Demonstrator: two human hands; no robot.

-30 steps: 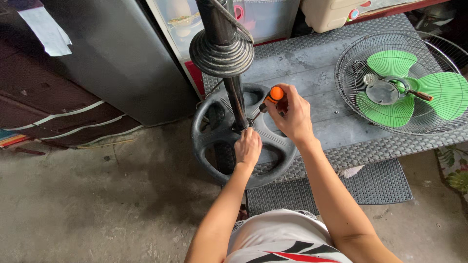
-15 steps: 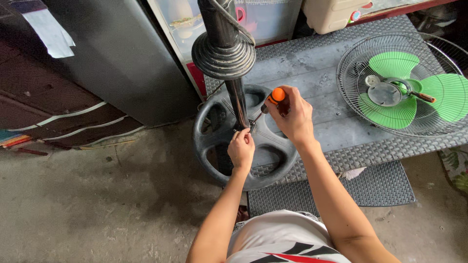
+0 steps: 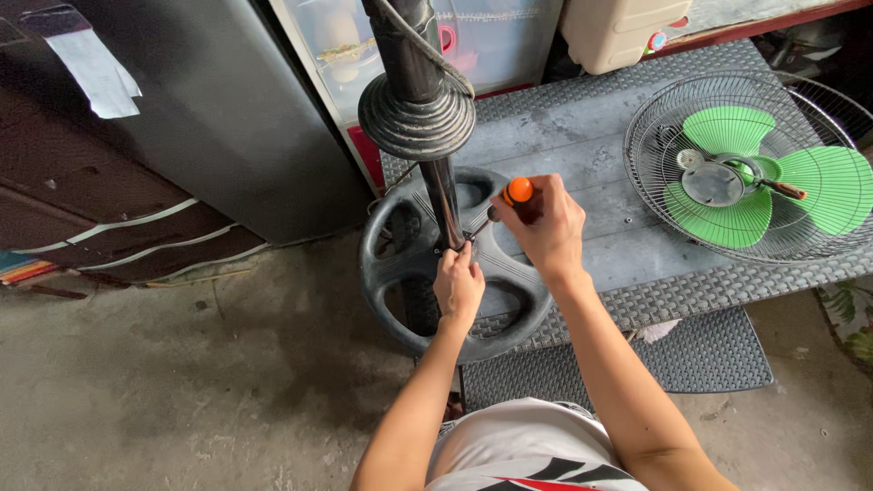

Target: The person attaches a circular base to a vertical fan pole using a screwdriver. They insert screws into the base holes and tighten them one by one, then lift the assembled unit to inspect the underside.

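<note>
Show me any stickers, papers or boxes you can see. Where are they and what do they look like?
Paper sheet: white, taped onto the grey cabinet, top left.
Clear bin: see-through plastic box behind the fan pole, top middle, holding things too blurred to tell.
Cream container: pale boxy tub with a small round red and blue sticker, top right.

At frame centre, the left hand (image 3: 458,287) steadies the fan pole (image 3: 444,202) on its round base (image 3: 414,273) while the right hand (image 3: 543,225) grips an orange-handled screwdriver (image 3: 509,196).

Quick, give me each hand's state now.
Left hand: closed around the base of the fan pole.
Right hand: closed on an orange-capped screwdriver.
</note>
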